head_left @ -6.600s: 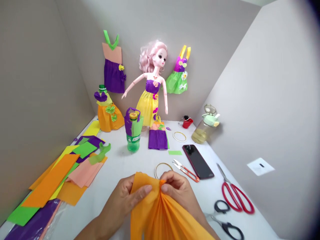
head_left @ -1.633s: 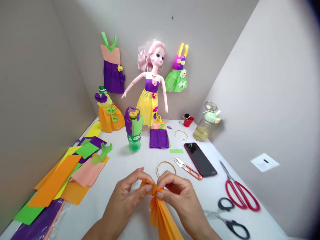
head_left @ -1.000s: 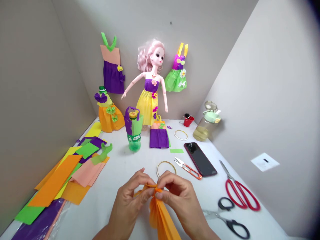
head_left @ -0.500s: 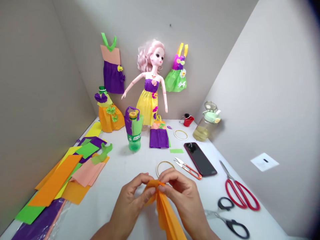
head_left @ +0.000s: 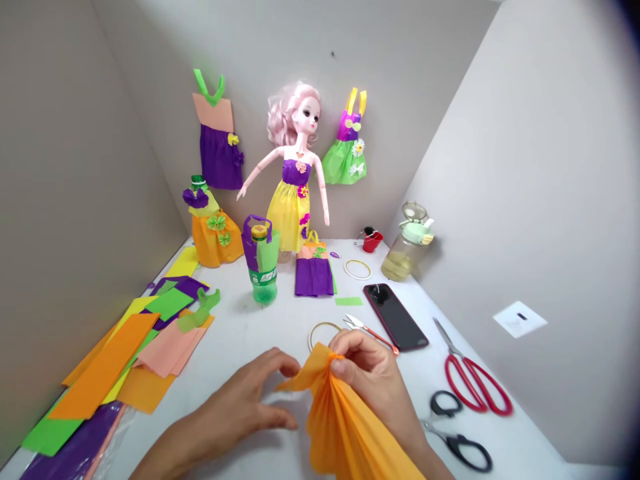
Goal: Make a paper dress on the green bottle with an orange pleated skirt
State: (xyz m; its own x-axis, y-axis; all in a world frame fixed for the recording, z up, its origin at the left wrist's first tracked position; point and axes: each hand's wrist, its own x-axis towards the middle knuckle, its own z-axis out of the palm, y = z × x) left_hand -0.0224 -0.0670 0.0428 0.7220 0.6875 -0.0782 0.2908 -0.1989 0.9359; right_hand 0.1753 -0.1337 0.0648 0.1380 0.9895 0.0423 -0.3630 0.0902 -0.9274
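Currently, we pinch the gathered top of the orange sheet (head_left: 345, 427) between the thumb and fingers of the right hand (head_left: 377, 373), above the front of the desk (head_left: 235, 337). Pleats fan downward from the pinch point, and one corner of the sheet projects to the left. Our left hand (head_left: 245, 397) is spread, thumb and fingers apart, just beside that corner; we cannot tell whether a fingertip touches it. Beyond the right hand we see a gold ring (head_left: 324, 324) and snips (head_left: 373, 331), both partly hidden. To the right lie a phone (head_left: 396, 317), red-handled scissors (head_left: 463, 361) and black-handled scissors (head_left: 456, 443); to the left, overlapping coloured sheets (head_left: 107, 367).
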